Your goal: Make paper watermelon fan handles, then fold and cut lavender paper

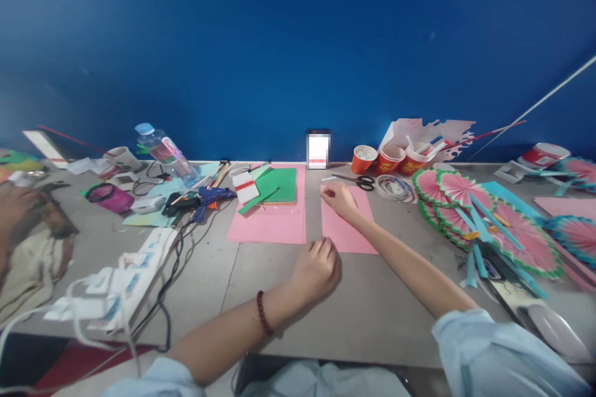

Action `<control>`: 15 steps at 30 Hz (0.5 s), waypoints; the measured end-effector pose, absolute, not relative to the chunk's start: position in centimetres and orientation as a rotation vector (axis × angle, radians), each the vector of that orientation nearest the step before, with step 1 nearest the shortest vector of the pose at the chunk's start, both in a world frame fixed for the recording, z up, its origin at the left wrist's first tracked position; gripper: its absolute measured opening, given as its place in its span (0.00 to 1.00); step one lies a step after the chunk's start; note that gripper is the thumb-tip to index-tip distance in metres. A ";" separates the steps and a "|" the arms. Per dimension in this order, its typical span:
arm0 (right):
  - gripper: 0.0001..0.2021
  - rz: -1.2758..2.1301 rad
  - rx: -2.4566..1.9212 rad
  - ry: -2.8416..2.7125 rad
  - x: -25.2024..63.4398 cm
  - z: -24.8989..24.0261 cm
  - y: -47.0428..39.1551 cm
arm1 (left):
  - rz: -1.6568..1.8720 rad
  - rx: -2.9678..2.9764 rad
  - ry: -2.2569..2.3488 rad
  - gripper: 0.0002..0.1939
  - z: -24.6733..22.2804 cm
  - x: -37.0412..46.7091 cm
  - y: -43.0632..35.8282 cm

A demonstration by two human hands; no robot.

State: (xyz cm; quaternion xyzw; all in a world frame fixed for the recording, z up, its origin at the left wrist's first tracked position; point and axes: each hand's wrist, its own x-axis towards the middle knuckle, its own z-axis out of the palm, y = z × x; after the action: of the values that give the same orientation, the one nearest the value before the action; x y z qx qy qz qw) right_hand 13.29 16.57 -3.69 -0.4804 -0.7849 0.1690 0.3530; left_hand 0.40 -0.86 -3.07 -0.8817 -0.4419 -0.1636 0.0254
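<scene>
The grey bench (274, 316) is bearing a pink sheet (351, 239) toward its far edge; the left hand (319, 267) is resting off the sheet's near left corner, fingers curling together; the right hand (339, 198) is covering its far left corner, grip undeterminable; scissors (357, 181) are lying along its far edge.

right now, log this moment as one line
left hand: curled, at table | right hand: curled over pink sheet, grasp unclear | scissors: unheld, near paper cups
</scene>
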 end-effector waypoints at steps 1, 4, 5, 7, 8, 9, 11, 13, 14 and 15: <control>0.07 0.453 -1.222 -2.046 13.5 -3.7 15.6 | -0.498 -2.724 -1.357 0.12 -3.1 0.4 -0.8; 0.05 0.512 -1.151 -2.100 14.4 -3.9 12.2 | -0.483 -2.708 -1.338 0.13 -3.3 0.4 -0.8; 0.04 0.536 -1.119 -2.132 14.7 -3.9 11.2 | -0.480 -2.703 -1.337 0.13 -3.4 0.4 -0.8; 0.04 0.566 -1.062 -2.170 15.2 -4.0 9.5 | -0.474 -2.695 -1.345 0.13 -3.5 0.5 -0.8; 0.04 0.580 -1.046 -2.171 15.5 -4.0 8.8 | -0.475 -2.690 -1.349 0.13 -3.5 0.6 -0.8; 0.04 0.593 -1.035 -2.168 15.6 -4.0 8.3 | -0.479 -2.682 -1.352 0.13 -3.5 0.6 -0.9; 0.04 0.613 -1.027 -2.164 15.8 -4.0 7.7 | -0.490 -2.666 -1.358 0.13 -3.6 0.6 -0.9; 0.04 0.621 -1.029 -2.172 15.9 -4.1 7.5 | -0.498 -2.659 -1.358 0.13 -3.6 0.7 -0.9; 0.04 0.620 -1.035 -2.173 15.8 -4.1 7.4 | -0.497 -2.661 -1.357 0.13 -3.5 0.7 -0.9; 0.04 0.618 -1.046 -2.168 15.8 -4.2 7.4 | -0.496 -2.666 -1.355 0.13 -3.5 0.7 -0.9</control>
State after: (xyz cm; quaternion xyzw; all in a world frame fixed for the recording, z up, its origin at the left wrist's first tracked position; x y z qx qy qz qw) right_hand 15.80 7.37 -4.20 -0.3984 -0.8258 0.2353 0.3224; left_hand 0.66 -0.86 -3.51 -0.8781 -0.4464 -0.1633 0.0553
